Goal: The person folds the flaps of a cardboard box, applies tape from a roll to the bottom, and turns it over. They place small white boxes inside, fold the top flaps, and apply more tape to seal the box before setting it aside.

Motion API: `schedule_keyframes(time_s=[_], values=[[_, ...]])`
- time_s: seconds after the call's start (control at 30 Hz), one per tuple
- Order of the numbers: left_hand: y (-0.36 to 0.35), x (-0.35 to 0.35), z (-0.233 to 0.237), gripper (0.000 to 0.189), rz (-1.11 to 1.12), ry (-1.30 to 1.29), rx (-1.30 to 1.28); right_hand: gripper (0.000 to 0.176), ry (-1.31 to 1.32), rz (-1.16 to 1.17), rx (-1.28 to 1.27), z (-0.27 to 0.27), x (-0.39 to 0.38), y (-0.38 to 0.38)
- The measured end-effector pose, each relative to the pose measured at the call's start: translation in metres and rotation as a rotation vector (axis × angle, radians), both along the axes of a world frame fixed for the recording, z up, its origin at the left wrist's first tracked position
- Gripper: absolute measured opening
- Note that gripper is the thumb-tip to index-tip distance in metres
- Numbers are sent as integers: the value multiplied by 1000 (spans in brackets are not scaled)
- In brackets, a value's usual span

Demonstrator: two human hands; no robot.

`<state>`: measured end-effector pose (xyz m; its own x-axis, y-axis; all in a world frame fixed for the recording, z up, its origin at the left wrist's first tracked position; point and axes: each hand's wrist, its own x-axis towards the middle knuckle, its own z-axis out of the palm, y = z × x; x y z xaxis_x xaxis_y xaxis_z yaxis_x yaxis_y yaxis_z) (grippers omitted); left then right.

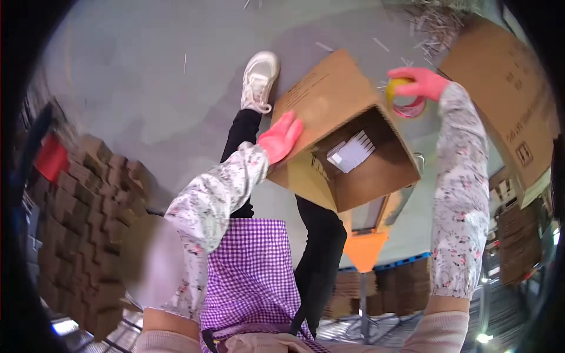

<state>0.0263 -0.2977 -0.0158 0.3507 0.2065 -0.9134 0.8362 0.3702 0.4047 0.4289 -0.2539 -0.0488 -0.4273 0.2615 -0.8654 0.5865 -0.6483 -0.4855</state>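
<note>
An open cardboard box (326, 94) is tilted in front of me, its opening facing me. My left hand (281, 137), in a pink glove, lies with its fingers stretched flat against the box's left side. Inside, on the cardboard, sits a white piece with finger-like strips (353, 152). My right hand (419, 83), also gloved in pink, grips a roll of tape (406, 107), yellow on the outside with a pink-and-white core. The roll is just off the box's upper right corner.
A larger cardboard box (500, 94) stands at the right. Stacked flat cardboard (88, 235) fills the left side. An orange piece of equipment (365, 250) is behind the box, near my leg. Paper strips (432, 26) litter the floor at the top right.
</note>
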Motion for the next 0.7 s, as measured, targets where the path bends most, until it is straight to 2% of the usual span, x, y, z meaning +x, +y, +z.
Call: schedule_keyframes(time_s=[0.07,0.17,0.23,0.3,0.37,0.43,0.47,0.53,0.57,0.67,0.7], values=[[19,-5,16,56,-293,-36,-22,69,-224,96,74,5,-18,1],[43,-7,24,61,-265,5,-197,66,-407,167,76,-1,-45,1],[57,7,3,59,-132,-108,203,58,-519,166,96,-4,-49,0],[103,78,9,58,-118,-146,345,58,-469,217,81,5,-48,3],[127,139,-4,57,-110,-194,254,57,-428,217,112,5,-38,5],[133,175,-43,55,-323,-310,97,57,-406,179,176,2,-30,-3],[130,162,-42,55,-337,-339,-44,57,-358,251,42,27,-49,10],[126,171,-52,53,-362,-400,-344,57,-294,150,-34,42,-40,6],[124,167,-51,52,-402,-479,-368,57,-262,103,-78,48,-39,3],[126,158,-28,48,-488,-668,-459,58,-34,-23,-191,72,-39,2],[86,161,21,47,-543,-641,-421,58,-71,-39,-76,114,-38,-50]])
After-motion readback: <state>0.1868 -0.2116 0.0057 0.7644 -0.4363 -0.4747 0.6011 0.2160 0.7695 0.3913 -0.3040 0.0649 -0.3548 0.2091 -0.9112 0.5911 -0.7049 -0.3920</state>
